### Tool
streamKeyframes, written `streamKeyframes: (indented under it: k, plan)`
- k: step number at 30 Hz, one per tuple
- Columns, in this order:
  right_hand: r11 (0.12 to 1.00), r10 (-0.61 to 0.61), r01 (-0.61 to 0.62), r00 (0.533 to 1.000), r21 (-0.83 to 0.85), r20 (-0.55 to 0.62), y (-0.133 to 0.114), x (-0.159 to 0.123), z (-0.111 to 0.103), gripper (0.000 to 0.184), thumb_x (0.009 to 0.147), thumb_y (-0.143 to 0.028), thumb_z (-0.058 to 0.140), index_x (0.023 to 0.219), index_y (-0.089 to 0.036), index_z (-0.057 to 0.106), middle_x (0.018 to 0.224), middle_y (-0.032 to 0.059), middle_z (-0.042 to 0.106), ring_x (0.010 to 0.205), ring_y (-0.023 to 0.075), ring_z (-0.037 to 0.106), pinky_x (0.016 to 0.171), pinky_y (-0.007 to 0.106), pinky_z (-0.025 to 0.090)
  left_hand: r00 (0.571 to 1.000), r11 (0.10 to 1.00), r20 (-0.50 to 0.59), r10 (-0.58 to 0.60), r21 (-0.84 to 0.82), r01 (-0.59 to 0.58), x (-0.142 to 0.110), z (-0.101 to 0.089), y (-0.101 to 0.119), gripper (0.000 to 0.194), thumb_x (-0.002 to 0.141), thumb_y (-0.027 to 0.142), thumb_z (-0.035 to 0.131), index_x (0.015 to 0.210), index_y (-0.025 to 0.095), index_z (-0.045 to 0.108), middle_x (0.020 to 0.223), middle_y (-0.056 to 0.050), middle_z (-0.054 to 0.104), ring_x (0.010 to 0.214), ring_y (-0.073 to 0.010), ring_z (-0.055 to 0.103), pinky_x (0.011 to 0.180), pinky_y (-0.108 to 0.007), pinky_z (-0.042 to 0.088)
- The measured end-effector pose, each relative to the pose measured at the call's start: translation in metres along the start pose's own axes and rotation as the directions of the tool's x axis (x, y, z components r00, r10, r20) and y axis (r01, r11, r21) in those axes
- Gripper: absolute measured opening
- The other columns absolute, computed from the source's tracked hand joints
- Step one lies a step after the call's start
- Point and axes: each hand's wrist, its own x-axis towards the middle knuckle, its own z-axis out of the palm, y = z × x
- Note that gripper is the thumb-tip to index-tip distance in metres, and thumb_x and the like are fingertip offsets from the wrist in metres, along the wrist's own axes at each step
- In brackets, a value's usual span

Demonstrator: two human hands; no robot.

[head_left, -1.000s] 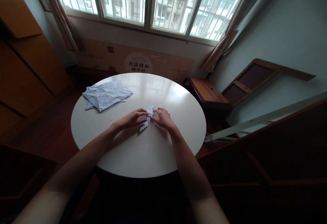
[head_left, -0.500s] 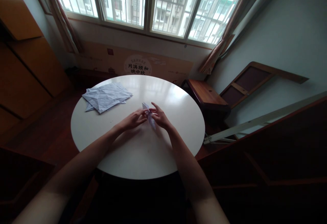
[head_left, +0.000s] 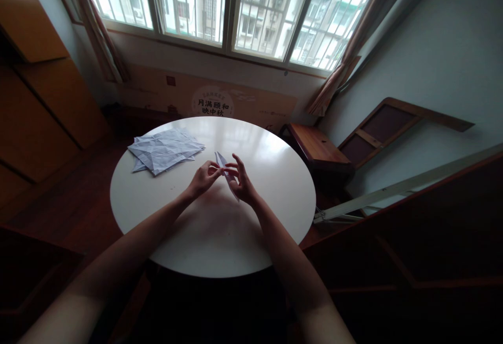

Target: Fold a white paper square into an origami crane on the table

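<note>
A narrow piece of folded paper point(head_left: 220, 159), pale and pointed at its far end, is between my two hands over the middle of the round white table point(head_left: 188, 250). With its fingers pinched together, my left hand point(head_left: 205, 177) grips the paper's left side. My right hand point(head_left: 242, 180) holds it from the right, thumb and some fingers against it while the index finger sticks up. Parts of the paper are hidden behind the fingers. At the table's far left lies a stack of creased, unfolded paper sheets point(head_left: 167, 150).
A brown wooden stool or small bench point(head_left: 318, 147) stands beyond the table's right edge. Barred windows point(head_left: 192, 3) run along the far wall above a printed banner point(head_left: 251, 103). Orange-brown cabinets point(head_left: 43, 119) stand at left. A dark wooden panel point(head_left: 424, 239) fills the lower right.
The folded paper has been turned, so its pointed end is nearer the left. My left fingers have drawn into a tighter pinch, and my right index finger stands more upright.
</note>
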Motion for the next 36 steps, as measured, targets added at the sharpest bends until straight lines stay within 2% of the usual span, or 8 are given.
streamKeyframes:
  k: [3, 8, 15, 19, 23, 27, 31, 36]
  plan:
    - [0.999, 0.023, -0.023, 0.999, 0.021, 0.041, 0.002, 0.002, -0.002, 0.085, 0.078, -0.004, 0.044, 0.155, -0.028, 0.015, 0.133, 0.012, 0.053, 0.115, 0.0196, 0.063, 0.097, 0.039, 0.053, 0.997, 0.997, -0.011, -0.071, 0.035, 0.071, 0.001, -0.001, -0.005, 0.043, 0.081, 0.045, 0.068, 0.109, 0.017, 0.051, 0.08, -0.007, 0.073, 0.078, -0.0254, 0.074, 0.074, -0.039, 0.057]
    - [0.993, 0.045, -0.039, 0.997, -0.108, 0.059, 0.004, 0.004, -0.006, 0.06, 0.078, -0.005, 0.044, 0.136, -0.022, 0.052, 0.126, 0.0103, 0.063, 0.116, 0.0204, 0.063, 0.098, 0.042, 0.052, 0.998, 0.957, -0.007, -0.059, 0.283, 0.059, -0.001, -0.003, -0.011, 0.031, 0.081, 0.033, 0.065, 0.109, 0.021, 0.057, 0.081, -0.003, 0.074, 0.075, -0.0231, 0.073, 0.075, -0.037, 0.055]
    - [0.998, 0.033, -0.026, 0.993, -0.061, 0.112, -0.001, 0.001, -0.005, 0.068, 0.08, -0.003, 0.043, 0.146, -0.021, 0.041, 0.125, 0.009, 0.065, 0.107, 0.0161, 0.067, 0.099, 0.038, 0.052, 0.993, 0.84, 0.109, 0.039, 0.534, -0.092, -0.005, -0.001, 0.001, 0.039, 0.091, 0.028, 0.054, 0.13, 0.028, 0.057, 0.099, -0.004, 0.075, 0.097, -0.0285, 0.07, 0.096, -0.049, 0.044]
    - [0.982, 0.105, -0.084, 0.987, -0.168, 0.121, 0.001, 0.001, -0.008, 0.053, 0.083, -0.005, 0.047, 0.132, -0.02, 0.058, 0.112, 0.0074, 0.07, 0.103, 0.0164, 0.067, 0.098, 0.036, 0.052, 0.966, 0.815, 0.228, 0.119, 0.534, -0.227, -0.006, -0.002, -0.005, 0.024, 0.093, 0.029, 0.053, 0.107, 0.024, 0.071, 0.112, -0.008, 0.072, 0.105, -0.0271, 0.066, 0.097, -0.045, 0.045]
    - [0.968, 0.101, -0.071, 0.988, -0.24, 0.115, 0.005, 0.0, -0.013, 0.041, 0.084, -0.007, 0.05, 0.12, -0.02, 0.067, 0.112, 0.0079, 0.071, 0.104, 0.0174, 0.066, 0.098, 0.036, 0.051, 0.905, 0.813, 0.337, 0.258, 0.431, -0.392, -0.005, -0.007, -0.015, 0.027, 0.088, 0.027, 0.06, 0.114, 0.026, 0.07, 0.128, -0.008, 0.063, 0.116, -0.0255, 0.061, 0.101, -0.043, 0.046]
    - [0.97, 0.123, -0.101, 0.988, -0.22, 0.089, 0.007, 0.001, -0.018, 0.032, 0.084, -0.008, 0.051, 0.105, -0.019, 0.073, 0.106, 0.007, 0.073, 0.099, 0.0173, 0.068, 0.095, 0.037, 0.052, 0.828, 0.821, 0.404, 0.389, 0.256, -0.511, -0.005, -0.01, -0.017, 0.026, 0.089, 0.021, 0.059, 0.112, 0.025, 0.071, 0.119, -0.008, 0.067, 0.113, -0.0233, 0.06, 0.101, -0.041, 0.047]
    - [0.962, 0.207, -0.193, 0.977, -0.192, 0.051, 0.009, 0.002, -0.02, 0.038, 0.084, -0.007, 0.049, 0.115, -0.019, 0.069, 0.1, 0.0049, 0.076, 0.094, 0.0159, 0.07, 0.091, 0.035, 0.055, 0.819, 0.838, 0.439, 0.37, 0.223, -0.498, -0.005, -0.01, -0.016, 0.023, 0.088, 0.026, 0.062, 0.11, 0.025, 0.072, 0.114, -0.008, 0.067, 0.104, -0.0218, 0.064, 0.095, -0.035, 0.049]
    - [0.957, 0.23, -0.22, 0.973, -0.19, 0.031, 0.01, 0.003, -0.022, 0.036, 0.085, -0.008, 0.051, 0.116, -0.017, 0.069, 0.102, 0.0062, 0.076, 0.095, 0.0156, 0.07, 0.092, 0.034, 0.054, 0.8, 0.797, 0.514, 0.309, 0.319, -0.513, -0.004, -0.01, -0.018, 0.03, 0.088, 0.033, 0.063, 0.117, 0.027, 0.07, 0.113, -0.007, 0.067, 0.104, -0.0244, 0.064, 0.094, -0.037, 0.047]
